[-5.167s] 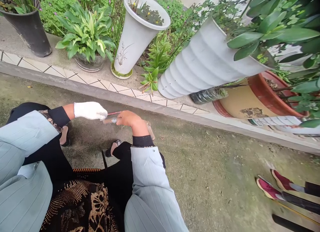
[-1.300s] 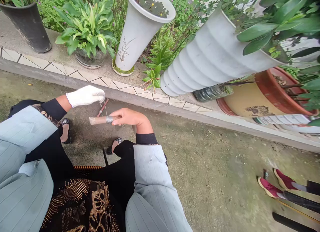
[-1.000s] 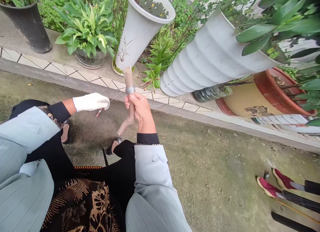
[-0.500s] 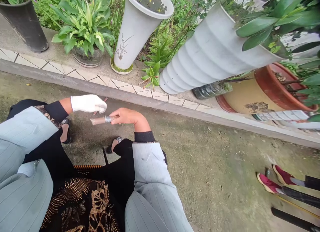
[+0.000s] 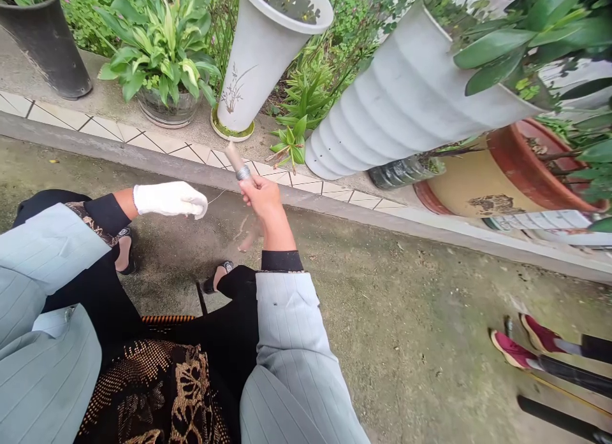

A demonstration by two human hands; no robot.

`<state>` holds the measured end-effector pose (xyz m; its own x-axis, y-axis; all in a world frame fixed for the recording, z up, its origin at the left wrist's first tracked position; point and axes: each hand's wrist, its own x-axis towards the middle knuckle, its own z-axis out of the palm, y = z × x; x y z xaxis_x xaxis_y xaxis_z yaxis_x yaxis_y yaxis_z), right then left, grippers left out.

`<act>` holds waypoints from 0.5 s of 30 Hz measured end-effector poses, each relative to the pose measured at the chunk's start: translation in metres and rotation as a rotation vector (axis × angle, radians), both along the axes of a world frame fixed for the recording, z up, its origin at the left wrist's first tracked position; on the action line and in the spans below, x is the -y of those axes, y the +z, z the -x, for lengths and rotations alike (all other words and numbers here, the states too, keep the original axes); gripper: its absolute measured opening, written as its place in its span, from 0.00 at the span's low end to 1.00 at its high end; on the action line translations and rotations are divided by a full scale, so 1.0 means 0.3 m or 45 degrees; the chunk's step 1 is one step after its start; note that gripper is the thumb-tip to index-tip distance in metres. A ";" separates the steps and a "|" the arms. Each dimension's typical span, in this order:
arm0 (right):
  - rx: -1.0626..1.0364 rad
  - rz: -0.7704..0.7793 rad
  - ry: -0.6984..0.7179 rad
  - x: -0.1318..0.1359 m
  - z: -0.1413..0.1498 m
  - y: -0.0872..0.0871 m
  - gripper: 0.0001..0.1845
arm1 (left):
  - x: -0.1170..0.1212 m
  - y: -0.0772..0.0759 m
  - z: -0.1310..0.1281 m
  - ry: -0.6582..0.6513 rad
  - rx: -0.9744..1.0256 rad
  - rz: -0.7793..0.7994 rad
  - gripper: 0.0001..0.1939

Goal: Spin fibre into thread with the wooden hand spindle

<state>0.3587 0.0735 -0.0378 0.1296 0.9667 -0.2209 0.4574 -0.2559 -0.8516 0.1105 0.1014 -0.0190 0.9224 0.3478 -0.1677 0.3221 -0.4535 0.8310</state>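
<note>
My right hand (image 5: 264, 199) is closed round one end of a short, pale brown stick (image 5: 233, 156), whose free end points up and to the left. Just beyond my fingers, a band of thin silvery wire (image 5: 243, 173) is wound round the stick. A fine strand runs from this winding down to my left hand (image 5: 168, 199), which wears a white glove. The gloved fingers are curled together on the strand; its end is hidden in them. Both hands are held above the ground, apart from each other.
A tiled ledge (image 5: 196, 152) runs ahead, bearing a white tall pot (image 5: 261, 62), a ribbed white planter (image 5: 382, 106), a glass bowl with a leafy plant (image 5: 167, 109) and other pots. At the right stands another person, with red shoes (image 5: 511, 350). Below my right hand is a blurred brownish shape.
My right hand has swung the stick upward and forward, from nearly level to pointing up toward the ledge. The strand between the hands is longer. The gloved left hand has barely moved.
</note>
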 end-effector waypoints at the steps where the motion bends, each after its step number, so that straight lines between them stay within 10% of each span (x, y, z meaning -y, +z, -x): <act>1: 0.205 0.049 0.082 0.002 0.008 -0.006 0.13 | -0.001 0.004 0.000 -0.034 -0.012 0.033 0.13; 7: 0.645 0.283 0.726 0.038 0.060 0.016 0.09 | -0.023 0.005 0.012 0.112 0.018 -0.034 0.17; 12: 0.119 0.455 1.240 0.060 0.052 0.054 0.12 | -0.049 -0.012 0.018 0.277 0.086 -0.130 0.15; 15: -0.302 0.309 1.099 0.073 0.041 0.079 0.17 | -0.052 -0.023 0.010 0.379 0.099 -0.068 0.14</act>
